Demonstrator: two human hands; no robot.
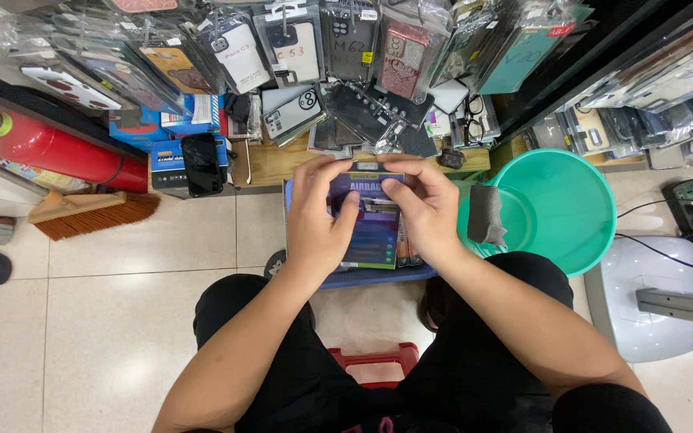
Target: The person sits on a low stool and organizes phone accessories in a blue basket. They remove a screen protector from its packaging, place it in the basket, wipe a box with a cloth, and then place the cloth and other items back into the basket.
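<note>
1. While the person sits on a small red stool [378, 358], both hands hold one flat phone case package [372, 224] up in front of the knees.
2. The left hand [320, 220] is closed on the left side of the package, with the thumb on its front.
3. The right hand [425, 210] is closed on the top right part, and its fingertips [392, 167] pinch the top edge.
4. The package is blue and purple and hangs over a blue bin [362, 277] on the floor.
5. More flat packages [407, 253] stand in the bin just behind it.
6. A green plastic tub [559, 208] sits right of the hands, with a grey cloth [486, 215] over its rim.
7. Many phone cases in clear bags [298, 48] hang above a wooden surface [270, 164].
8. A red fire extinguisher [50, 148] lies at the left, and a broom [94, 212] lies beside it on the tiled floor [98, 321].
</note>
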